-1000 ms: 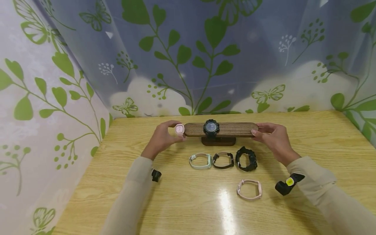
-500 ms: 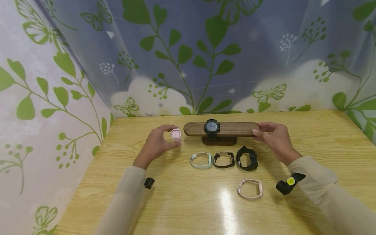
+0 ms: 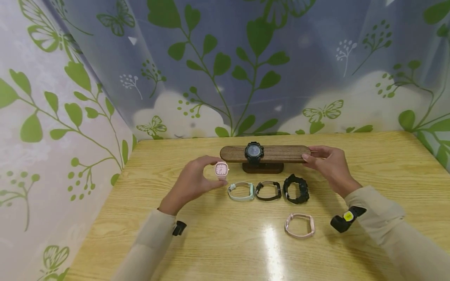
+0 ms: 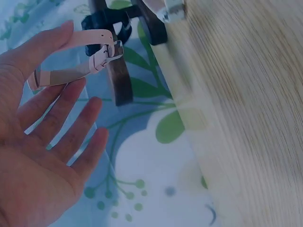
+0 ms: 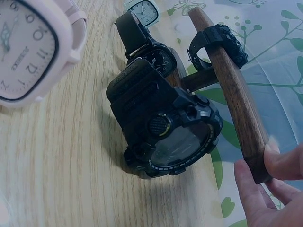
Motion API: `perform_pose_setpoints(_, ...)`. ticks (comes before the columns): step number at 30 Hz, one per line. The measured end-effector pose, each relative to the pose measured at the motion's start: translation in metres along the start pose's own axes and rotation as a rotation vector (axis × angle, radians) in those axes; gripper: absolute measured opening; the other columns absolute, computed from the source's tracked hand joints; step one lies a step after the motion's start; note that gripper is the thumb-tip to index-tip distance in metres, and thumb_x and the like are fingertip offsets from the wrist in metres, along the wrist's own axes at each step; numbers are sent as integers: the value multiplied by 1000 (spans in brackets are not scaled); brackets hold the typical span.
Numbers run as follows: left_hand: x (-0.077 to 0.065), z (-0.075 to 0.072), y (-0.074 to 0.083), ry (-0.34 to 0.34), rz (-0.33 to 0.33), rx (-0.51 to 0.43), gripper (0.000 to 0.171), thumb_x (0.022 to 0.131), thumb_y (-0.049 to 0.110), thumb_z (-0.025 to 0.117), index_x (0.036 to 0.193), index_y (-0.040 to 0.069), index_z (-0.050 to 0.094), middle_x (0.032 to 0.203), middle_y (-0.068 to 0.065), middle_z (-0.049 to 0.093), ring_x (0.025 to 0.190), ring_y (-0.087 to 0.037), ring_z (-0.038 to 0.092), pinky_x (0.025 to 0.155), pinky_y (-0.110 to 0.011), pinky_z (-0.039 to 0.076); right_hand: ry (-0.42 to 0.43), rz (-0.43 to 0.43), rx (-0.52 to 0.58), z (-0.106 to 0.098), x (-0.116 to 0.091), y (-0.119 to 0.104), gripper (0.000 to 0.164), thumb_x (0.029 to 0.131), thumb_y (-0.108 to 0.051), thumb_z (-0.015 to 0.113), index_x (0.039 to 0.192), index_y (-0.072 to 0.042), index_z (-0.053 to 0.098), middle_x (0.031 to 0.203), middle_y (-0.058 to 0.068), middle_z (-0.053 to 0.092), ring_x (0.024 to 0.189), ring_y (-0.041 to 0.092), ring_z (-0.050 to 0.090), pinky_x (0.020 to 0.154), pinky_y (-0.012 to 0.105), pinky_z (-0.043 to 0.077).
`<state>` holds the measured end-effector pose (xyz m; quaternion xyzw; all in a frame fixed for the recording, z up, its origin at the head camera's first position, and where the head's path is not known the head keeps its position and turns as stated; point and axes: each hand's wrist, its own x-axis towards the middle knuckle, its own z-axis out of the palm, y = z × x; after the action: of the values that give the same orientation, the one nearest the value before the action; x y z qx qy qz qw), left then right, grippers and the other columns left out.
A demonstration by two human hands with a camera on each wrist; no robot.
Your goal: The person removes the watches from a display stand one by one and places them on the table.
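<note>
My left hand [image 3: 193,181] pinches a pink wristwatch [image 3: 221,169] between thumb and fingers, just in front of the left end of a wooden watch stand [image 3: 281,154]. In the left wrist view, the pink watch's strap [image 4: 71,75] is buckled into a loop, and the other fingers stretch out below it. With thumb and fingers, my right hand [image 3: 328,168] grips the right end of the stand's bar. A chunky black watch [image 3: 254,151] is strapped around that bar, left of its middle.
In front of the stand lie a mint watch [image 3: 251,191], a slim black watch [image 3: 279,191] and a bulky black watch [image 3: 302,190] in a row. A second pink watch [image 3: 311,226] lies nearer me. A patterned curtain [image 3: 197,78] hangs behind the table.
The pink watch came away leftward from the bar's left end, then shifted right and nearer me in my left hand. My right hand keeps its grip on the stand.
</note>
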<state>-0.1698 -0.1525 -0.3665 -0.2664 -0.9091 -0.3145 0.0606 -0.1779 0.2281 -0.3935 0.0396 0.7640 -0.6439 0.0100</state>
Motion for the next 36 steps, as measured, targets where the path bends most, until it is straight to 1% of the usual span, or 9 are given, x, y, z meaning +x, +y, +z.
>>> perform_pose_setpoints(4, -2, 3, 9, -11, 44, -16, 52, 76, 26, 92, 121, 11, 72, 118, -2, 70, 107, -20, 65, 92, -40, 56, 0, 1, -3, -1, 0, 0, 58, 99, -14, 68, 145, 11, 44, 122, 18, 53, 84, 9, 73, 90, 32, 60)
perform_pose_setpoints(8, -4, 6, 17, -23, 86, -49, 52, 76, 27, 92, 121, 10, 72, 116, -1, 71, 106, -21, 66, 91, -38, 56, 1, 2, -8, -1, 0, 0, 58, 99, -14, 68, 145, 11, 44, 122, 18, 53, 84, 9, 73, 89, 32, 60)
perform_pose_setpoints(12, -5, 11, 24, -47, 132, -89, 50, 77, 25, 92, 120, 11, 72, 113, 1, 71, 103, -20, 66, 90, -34, 57, 4, 6, -9, -1, 0, 0, 58, 99, -14, 68, 146, 10, 44, 124, 19, 52, 84, 8, 73, 89, 32, 60)
perform_pose_setpoints(15, -6, 15, 30, -71, 164, -86, 49, 77, 25, 91, 119, 9, 72, 111, 0, 70, 100, -18, 65, 88, -31, 57, 3, 7, -10, -1, 0, 0, 58, 99, -13, 68, 146, 10, 44, 126, 21, 51, 83, 7, 72, 89, 31, 60)
perform_pose_setpoints(20, -7, 25, 38, -120, 176, -112, 47, 78, 24, 91, 117, 7, 72, 108, -1, 69, 96, -20, 66, 83, -31, 58, 0, 3, -8, -1, 0, 0, 58, 99, -14, 68, 146, 10, 44, 127, 22, 50, 83, 7, 72, 89, 31, 60)
perform_pose_setpoints(23, -6, 31, 43, -155, 183, -127, 44, 78, 23, 90, 115, 7, 72, 106, 0, 68, 92, -17, 65, 81, -32, 59, 0, 0, -12, -1, 0, 0, 58, 99, -14, 68, 146, 11, 44, 127, 22, 50, 82, 7, 72, 89, 31, 60)
perform_pose_setpoints(27, -5, 38, 49, -203, 196, -100, 45, 78, 24, 90, 114, 5, 72, 104, -1, 67, 90, -14, 66, 80, -31, 60, -1, -1, -14, 0, -1, 0, 58, 99, -14, 68, 146, 11, 44, 127, 23, 50, 82, 7, 72, 90, 31, 60)
perform_pose_setpoints(31, -4, 45, 56, -259, 213, -46, 47, 79, 26, 90, 117, 4, 71, 105, -4, 67, 90, -13, 66, 80, -22, 58, -3, -3, -12, 0, -1, 0, 58, 99, -14, 68, 146, 11, 44, 126, 22, 50, 82, 6, 72, 89, 30, 60)
perform_pose_setpoints(36, -2, 53, 63, -306, 253, 18, 41, 81, 28, 88, 110, 4, 71, 94, -1, 65, 87, -12, 65, 77, -15, 54, 0, -1, -13, 0, 0, 0, 58, 99, -14, 68, 146, 11, 44, 126, 22, 51, 80, 4, 72, 89, 30, 60)
